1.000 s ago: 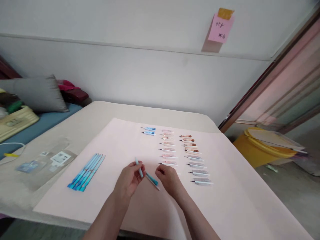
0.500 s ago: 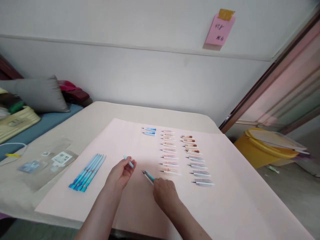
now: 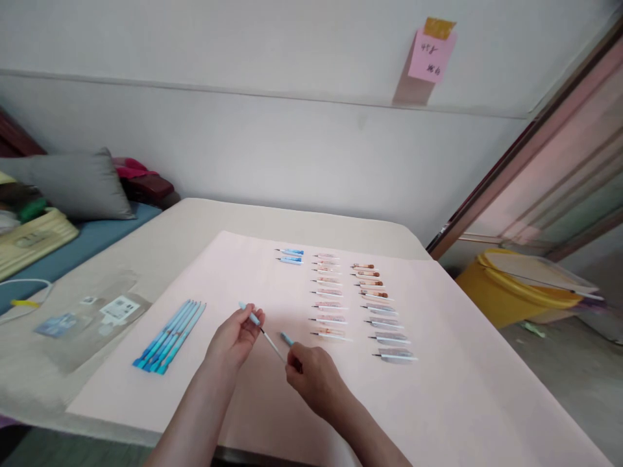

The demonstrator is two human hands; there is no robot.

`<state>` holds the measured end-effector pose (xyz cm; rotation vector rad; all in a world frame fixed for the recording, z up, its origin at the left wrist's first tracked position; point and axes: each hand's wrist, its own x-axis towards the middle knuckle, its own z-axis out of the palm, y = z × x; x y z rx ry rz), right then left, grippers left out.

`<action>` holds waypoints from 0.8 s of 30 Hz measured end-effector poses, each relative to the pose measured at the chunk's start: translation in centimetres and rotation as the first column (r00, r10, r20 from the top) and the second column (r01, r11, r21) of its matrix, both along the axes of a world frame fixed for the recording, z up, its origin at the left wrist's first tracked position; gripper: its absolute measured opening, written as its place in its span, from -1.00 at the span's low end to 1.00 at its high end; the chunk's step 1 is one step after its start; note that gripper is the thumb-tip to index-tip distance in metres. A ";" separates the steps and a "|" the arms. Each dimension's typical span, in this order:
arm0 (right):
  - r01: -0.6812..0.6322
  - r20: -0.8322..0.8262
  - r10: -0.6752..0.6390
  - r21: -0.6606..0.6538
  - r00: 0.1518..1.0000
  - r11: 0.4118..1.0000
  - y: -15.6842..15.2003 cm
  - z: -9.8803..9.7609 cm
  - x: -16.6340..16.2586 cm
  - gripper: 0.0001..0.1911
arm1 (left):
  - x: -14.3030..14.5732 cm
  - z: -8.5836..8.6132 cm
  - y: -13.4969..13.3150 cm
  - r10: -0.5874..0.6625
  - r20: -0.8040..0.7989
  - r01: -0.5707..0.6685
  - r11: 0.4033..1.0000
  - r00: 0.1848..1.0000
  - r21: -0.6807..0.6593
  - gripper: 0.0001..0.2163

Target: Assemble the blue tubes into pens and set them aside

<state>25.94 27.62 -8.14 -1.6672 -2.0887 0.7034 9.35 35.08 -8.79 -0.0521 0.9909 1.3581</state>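
Note:
My left hand (image 3: pixel 242 334) pinches a short light-blue pen piece (image 3: pixel 254 318), which looks like a pen's front section. In my right hand (image 3: pixel 314 376) is a thin white pen refill (image 3: pixel 274 345), its dark tip pointing at the lower end of that piece; whether the two touch I cannot tell. A blue pen barrel (image 3: pixel 287 338) shows just beyond my right fingers, its rest hidden by the hand. To the left lie several blue pens (image 3: pixel 170 337) side by side. Two blue barrels with refills (image 3: pixel 291 260) lie at the back.
Columns of pink-patterned barrels with refills (image 3: pixel 329 306), brown ones (image 3: pixel 372 283) and grey ones (image 3: pixel 393 353) lie on the pale pink sheet (image 3: pixel 438 402). Clear plastic packaging (image 3: pixel 117 311) is at the left. A yellow bin (image 3: pixel 516 285) stands on the floor at right.
My right hand has shifted slightly left and raised the white refill from beside the blue barrel to the piece in my left hand. My left hand stays in place.

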 end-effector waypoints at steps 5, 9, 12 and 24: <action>0.047 -0.116 -0.047 -0.005 0.992 0.999 0.0 0.0 0.0 -0.89 | 0.7 0.3 -0.6 -0.078 -0.059 0.082 0.995 0.995 0.055 -0.94; 0.068 -0.260 -0.063 0.012 0.964 0.998 0.1 0.3 0.0 -0.89 | 1.2 0.5 -1.0 -0.091 -0.083 0.096 0.993 0.992 0.061 -0.93; 0.082 -0.336 -0.064 0.041 0.940 0.996 0.0 0.5 -0.1 -0.88 | 1.4 0.6 -1.0 -0.074 -0.077 0.079 0.995 0.994 0.057 -0.91; 0.094 -0.432 -0.100 -0.037 0.896 0.995 0.1 0.2 -0.3 -0.86 | 3.5 0.6 -2.5 -0.182 -0.023 0.183 0.976 0.983 0.114 -0.92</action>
